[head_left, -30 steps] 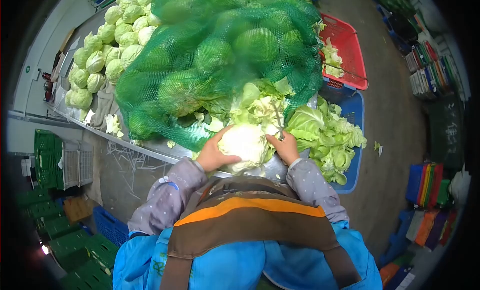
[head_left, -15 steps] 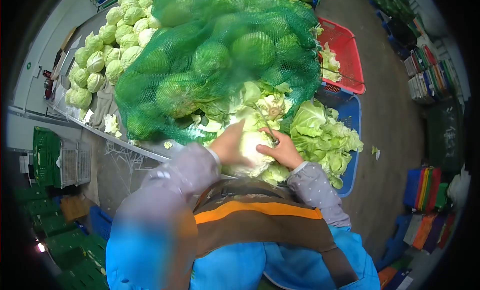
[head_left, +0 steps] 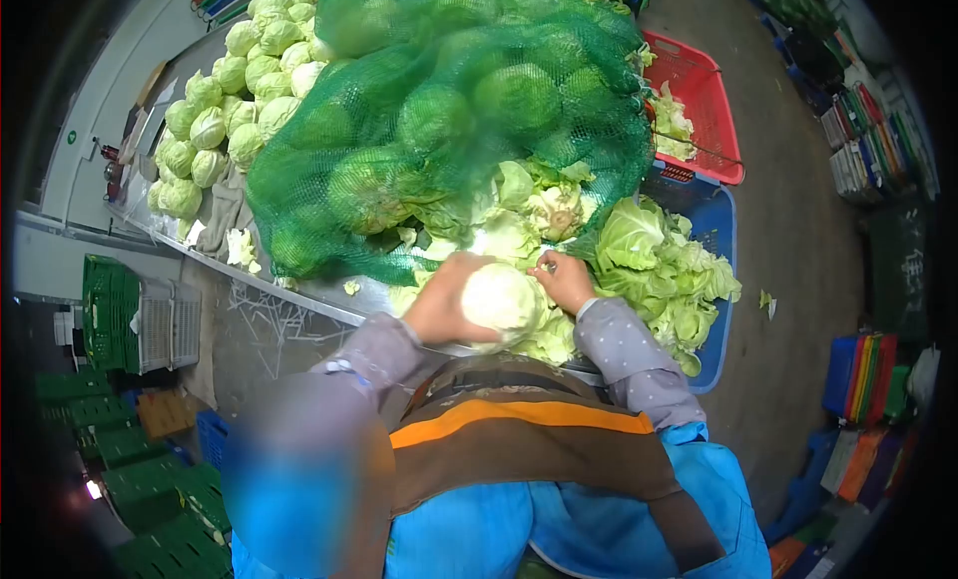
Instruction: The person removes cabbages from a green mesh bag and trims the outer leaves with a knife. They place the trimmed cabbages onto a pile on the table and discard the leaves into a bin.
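Note:
My left hand (head_left: 446, 301) is closed around the side of a pale trimmed cabbage (head_left: 502, 301), holding it just in front of my apron. To the right of it my right hand (head_left: 565, 282) is curled, apart from the cabbage. A small glint of metal shows at its fingertips, from the knife whose thin blade shows in the earlier frame; most of it is hidden now. Loose cabbage leaves (head_left: 551, 341) lie beneath and beside the cabbage. Just beyond my hands, a cut cabbage with its stem end up (head_left: 559, 212) rests by the mouth of the green net sack (head_left: 334, 130).
Several trimmed cabbages (head_left: 208, 128) are piled at the table's far left, near a grey cloth (head_left: 228, 212). At the right stand a blue crate (head_left: 720, 242) heaped with leaves and a red crate (head_left: 717, 105). Green crates (head_left: 105, 314) stand on the floor at left.
My left hand has gone from a blurred open pose to gripping the cabbage, which has turned and shifted slightly. My right hand has come off the cabbage and moved right.

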`<control>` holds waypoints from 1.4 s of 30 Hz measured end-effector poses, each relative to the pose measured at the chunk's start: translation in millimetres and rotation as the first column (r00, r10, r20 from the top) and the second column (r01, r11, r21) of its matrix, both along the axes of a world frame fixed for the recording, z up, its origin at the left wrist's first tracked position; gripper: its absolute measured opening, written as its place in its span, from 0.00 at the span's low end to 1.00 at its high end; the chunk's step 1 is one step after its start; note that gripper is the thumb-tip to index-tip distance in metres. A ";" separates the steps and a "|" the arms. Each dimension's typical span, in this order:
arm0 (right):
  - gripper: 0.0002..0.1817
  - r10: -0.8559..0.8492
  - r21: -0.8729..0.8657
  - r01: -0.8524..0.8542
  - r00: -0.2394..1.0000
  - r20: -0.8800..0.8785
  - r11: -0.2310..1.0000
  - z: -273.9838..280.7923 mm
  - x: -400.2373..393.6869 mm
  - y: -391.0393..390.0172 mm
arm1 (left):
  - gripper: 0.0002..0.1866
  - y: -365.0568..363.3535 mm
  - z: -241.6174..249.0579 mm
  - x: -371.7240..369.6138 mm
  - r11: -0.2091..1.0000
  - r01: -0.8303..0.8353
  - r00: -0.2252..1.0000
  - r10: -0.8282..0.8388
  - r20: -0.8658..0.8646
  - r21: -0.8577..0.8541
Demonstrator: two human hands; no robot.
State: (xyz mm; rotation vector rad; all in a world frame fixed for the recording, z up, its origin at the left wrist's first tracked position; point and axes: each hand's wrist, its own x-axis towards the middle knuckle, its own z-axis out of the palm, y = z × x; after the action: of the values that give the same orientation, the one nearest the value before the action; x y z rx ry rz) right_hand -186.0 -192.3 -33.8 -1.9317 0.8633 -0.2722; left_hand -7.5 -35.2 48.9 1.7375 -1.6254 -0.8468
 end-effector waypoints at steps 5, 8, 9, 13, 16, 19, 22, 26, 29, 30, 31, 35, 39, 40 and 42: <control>0.11 -0.061 -0.446 -0.040 0.976 -0.211 0.894 46.7 10.0 14.0 | 0.52 29.0 15.7 0.0 0.980 -0.160 0.984 0.168 -0.062 0.117; 0.14 -0.003 -0.381 0.016 0.999 0.035 0.924 99.6 23.5 19.9 | 0.53 14.3 18.6 -38.1 0.962 -0.271 0.928 0.253 0.275 0.031; 0.17 0.044 -0.319 0.067 0.943 0.331 0.945 105.1 29.4 23.5 | 0.53 12.4 17.4 -34.8 0.962 -0.271 0.928 0.253 0.273 0.031; 0.18 -0.086 0.141 0.067 0.988 0.130 0.988 45.7 34.6 50.1 | 0.50 24.2 -6.3 0.7 0.969 -0.239 0.969 0.234 0.079 0.061; 0.18 -0.136 0.405 0.167 0.985 -0.105 0.899 3.8 26.7 43.7 | 0.46 26.1 -14.2 12.9 0.948 -0.292 0.924 0.314 -0.220 0.127; 0.17 -0.100 0.177 0.105 0.994 -0.040 0.978 -15.6 13.4 40.8 | 0.39 20.9 -23.6 25.3 0.807 -0.381 0.509 0.590 -0.626 0.450; 0.17 -0.067 0.192 0.090 0.990 -0.120 0.977 9.6 -20.8 32.3 | 0.35 31.7 -4.8 11.3 0.737 -0.274 -0.058 0.629 -0.775 0.618; 0.26 -0.162 0.110 0.143 0.969 0.187 0.984 60.8 -36.8 33.0 | 0.29 34.0 38.4 -14.7 0.464 -0.155 -0.276 0.827 -0.490 0.872; 0.40 0.093 -0.166 -0.047 0.955 0.281 0.985 75.0 -1.2 40.8 | 0.23 35.7 19.5 -14.2 0.591 0.076 0.228 0.774 -0.591 0.803; 0.40 0.101 -0.173 -0.053 0.954 0.281 0.983 72.4 3.4 35.1 | 0.23 33.0 21.1 -7.3 0.597 0.072 0.223 0.771 -0.597 0.799; 0.39 0.020 -0.100 0.002 0.977 0.214 0.995 69.9 8.9 28.5 | 0.26 27.3 24.6 4.2 0.676 -0.224 0.630 0.651 -0.425 0.702; 0.36 0.060 -0.087 -0.041 0.971 0.232 0.995 59.3 9.1 16.0 | 0.42 -18.4 34.1 34.1 0.853 -0.520 0.830 0.515 0.212 -0.039; 0.30 0.094 -0.017 -0.092 0.971 0.221 0.996 43.8 -12.5 17.2 | 0.60 -52.6 26.7 17.4 0.901 -0.288 0.955 0.244 0.171 0.324; 0.28 0.041 0.019 -0.049 0.959 0.280 0.999 44.8 -21.2 20.2 | 0.61 -44.7 19.4 8.9 0.912 -0.346 0.933 0.310 0.183 0.219; 0.27 0.007 -0.005 -0.006 0.994 0.110 1.000 69.2 -30.2 28.7 | 0.58 -31.2 23.5 -15.2 0.920 -0.385 0.909 0.363 0.204 0.080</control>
State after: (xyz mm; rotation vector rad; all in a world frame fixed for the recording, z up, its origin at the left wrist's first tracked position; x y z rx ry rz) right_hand -216.2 -163.6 35.4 -1.9047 0.7842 -0.3738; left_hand -22.7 -66.4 72.4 2.1785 -1.3042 -0.6202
